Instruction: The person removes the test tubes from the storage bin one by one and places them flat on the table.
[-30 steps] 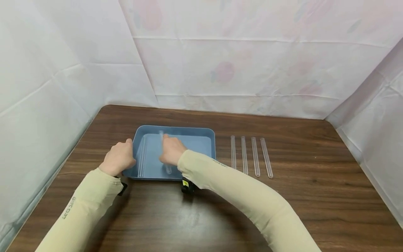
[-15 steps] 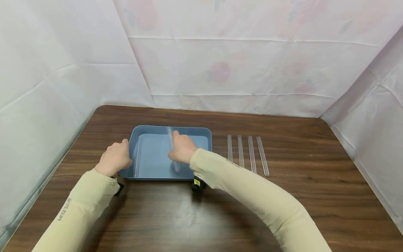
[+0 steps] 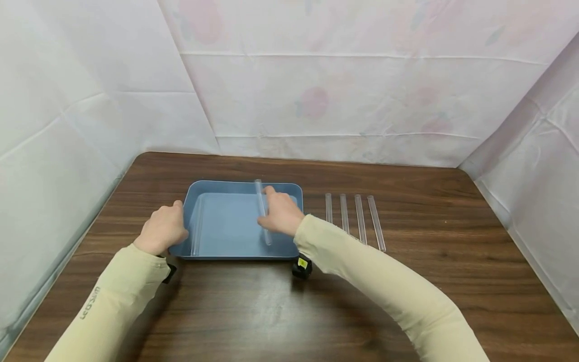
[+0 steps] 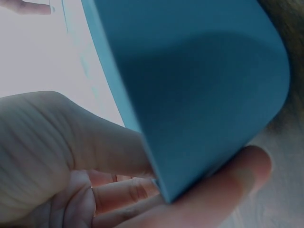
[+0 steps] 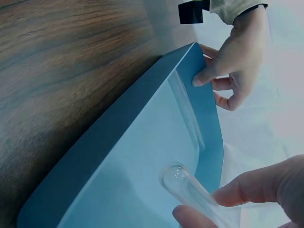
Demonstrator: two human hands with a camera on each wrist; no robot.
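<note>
My left hand [image 3: 162, 229] grips the left side of a blue rectangular tray [image 3: 235, 254]. In the left wrist view, its thumb lies inside the tray wall [image 4: 199, 95] and fingers pass beneath the outer side. Over the tray's right half, my right hand [image 3: 281, 213] pinches a clear test tube [image 3: 261, 198] between thumb and fingers. The right wrist view shows the tube's rounded end [image 5: 175, 178] pointing toward the near side of the tray, above its floor. Another clear test tube [image 3: 197, 226] lies along the left wall inside the tray.
Several clear test tubes [image 3: 361, 218] lie side by side on the brown wooden table [image 3: 429, 241], right of the tray; my right sleeve [image 3: 362, 261] covers the near ends of some. White cloth [image 3: 316, 90] hangs behind the table and at both sides.
My right hand has moved rightward across the tray with the test tube. My left hand keeps its grip on the tray. The head view has shifted slightly.
</note>
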